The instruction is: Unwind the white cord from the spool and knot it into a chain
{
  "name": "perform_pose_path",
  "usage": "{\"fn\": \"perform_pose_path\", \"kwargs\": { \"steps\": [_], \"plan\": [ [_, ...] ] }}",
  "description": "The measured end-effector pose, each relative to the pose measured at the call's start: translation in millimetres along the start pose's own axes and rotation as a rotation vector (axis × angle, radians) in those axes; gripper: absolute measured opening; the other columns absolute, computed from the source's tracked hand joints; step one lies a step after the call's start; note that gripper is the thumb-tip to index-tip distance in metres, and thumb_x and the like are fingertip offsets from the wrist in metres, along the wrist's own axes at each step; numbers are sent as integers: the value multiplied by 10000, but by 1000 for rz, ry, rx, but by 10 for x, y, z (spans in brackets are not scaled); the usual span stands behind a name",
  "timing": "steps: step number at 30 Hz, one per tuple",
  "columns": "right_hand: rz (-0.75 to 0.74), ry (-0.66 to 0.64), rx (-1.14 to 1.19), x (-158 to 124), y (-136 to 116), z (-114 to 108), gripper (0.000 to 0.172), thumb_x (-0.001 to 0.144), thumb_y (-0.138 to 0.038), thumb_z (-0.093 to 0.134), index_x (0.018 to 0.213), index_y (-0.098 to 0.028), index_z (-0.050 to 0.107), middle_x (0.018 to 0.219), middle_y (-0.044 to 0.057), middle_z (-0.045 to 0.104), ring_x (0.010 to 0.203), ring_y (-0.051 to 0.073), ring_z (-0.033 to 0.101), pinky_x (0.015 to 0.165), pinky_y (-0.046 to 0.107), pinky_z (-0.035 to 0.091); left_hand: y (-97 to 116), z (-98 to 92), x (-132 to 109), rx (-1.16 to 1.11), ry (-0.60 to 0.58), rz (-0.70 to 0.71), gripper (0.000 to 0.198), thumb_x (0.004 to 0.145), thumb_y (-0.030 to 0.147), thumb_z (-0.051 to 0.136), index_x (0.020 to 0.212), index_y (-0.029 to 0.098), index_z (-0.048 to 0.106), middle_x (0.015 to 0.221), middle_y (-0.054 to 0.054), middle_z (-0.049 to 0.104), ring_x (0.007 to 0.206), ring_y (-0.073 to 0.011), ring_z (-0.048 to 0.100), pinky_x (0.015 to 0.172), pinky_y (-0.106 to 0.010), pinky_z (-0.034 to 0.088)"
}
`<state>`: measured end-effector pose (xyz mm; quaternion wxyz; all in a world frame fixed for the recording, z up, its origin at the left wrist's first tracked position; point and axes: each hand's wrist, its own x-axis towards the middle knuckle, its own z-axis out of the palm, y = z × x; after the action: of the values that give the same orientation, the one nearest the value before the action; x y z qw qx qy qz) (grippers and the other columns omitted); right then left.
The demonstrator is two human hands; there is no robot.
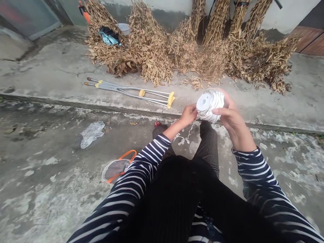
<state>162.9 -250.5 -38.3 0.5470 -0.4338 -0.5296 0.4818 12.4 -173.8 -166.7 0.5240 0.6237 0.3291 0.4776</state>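
Note:
A spool of white cord [215, 101] with thin dark marks is held up in front of me, its round core end turned to the left. My right hand [231, 114] wraps around the spool's right side, thumb across the front. At its left edge, my left hand [188, 114] is closed in a pinch by the cord, with the fingertips partly hidden. A loose length of cord [187, 136] dangles below the spool and lies in loops near the ground between my legs.
A pair of crutches [131, 91] with yellow pads lies on the raised concrete ledge [63, 72]. Dried plant bundles [157, 50] lean along the wall. A clear plastic bag [92, 134] and an orange-handled bag [117, 168] are on the lower ground to the left.

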Motion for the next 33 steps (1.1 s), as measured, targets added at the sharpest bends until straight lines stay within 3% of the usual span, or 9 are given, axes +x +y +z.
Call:
{"fn": "perform_pose_path", "kwargs": {
  "steps": [3, 6, 10, 14, 20, 25, 33],
  "plan": [
    [3, 5, -38, -4, 13, -18, 745, 521, -456, 931, 1202, -304, 670, 1230, 17, 702, 1232, 326, 628, 1107, 495, 527, -5, -45, -69, -28, -88, -104, 119, 922, 216, 649, 880, 158, 745, 598, 15, 655, 482, -110, 599, 568, -230, 550],
    [23, 19, -34, -28, 55, -27, 723, 521, -449, 919, 1183, -298, 671, 1210, 16, 710, 1212, 329, 640, 1065, 491, 556, 53, -66, -124, -78, -122, -204, 118, 906, 173, 654, 826, 126, 726, 690, -15, 721, 480, -87, 588, 465, -177, 474],
    [52, 30, -25, -108, 93, -24, 717, 525, -461, 903, 1179, -294, 664, 1187, 24, 717, 1185, 337, 658, 1002, 491, 591, 128, -76, -190, -175, -135, -367, 184, 898, 113, 635, 714, 107, 652, 666, -32, 701, 586, -108, 673, 444, -141, 445],
    [43, 1, -37, -204, 101, 20, 749, 555, -508, 882, 1233, -298, 642, 1217, 43, 710, 1195, 347, 657, 997, 506, 593, 114, -79, -220, -178, -58, -435, 254, 914, 72, 586, 664, 117, 598, 603, -3, 654, 528, -79, 631, 456, -139, 438],
    [112, 21, 26, -315, 132, 97, 769, 571, -515, 861, 1266, -285, 626, 1199, 66, 731, 1187, 368, 675, 995, 535, 591, -74, -106, -222, -55, 24, -408, 300, 895, 38, 552, 611, 130, 581, 566, 22, 614, 499, -67, 581, 450, -144, 397],
    [134, 9, 31, -345, 67, 107, 770, 574, -503, 860, 1277, -286, 633, 1203, 60, 742, 1218, 376, 672, 1028, 548, 580, -312, -139, -253, -54, 13, -457, 281, 880, 51, 582, 610, 126, 598, 600, 9, 614, 507, -64, 565, 447, -144, 388],
    [147, 0, 46, -322, -81, 61, 694, 595, -465, 846, 1243, -301, 659, 1205, 46, 752, 1276, 388, 651, 1052, 560, 583, -538, -231, -268, -105, 49, -548, 266, 888, 76, 572, 637, 122, 646, 667, -28, 674, 605, -86, 621, 510, -157, 473]
  ]
}}
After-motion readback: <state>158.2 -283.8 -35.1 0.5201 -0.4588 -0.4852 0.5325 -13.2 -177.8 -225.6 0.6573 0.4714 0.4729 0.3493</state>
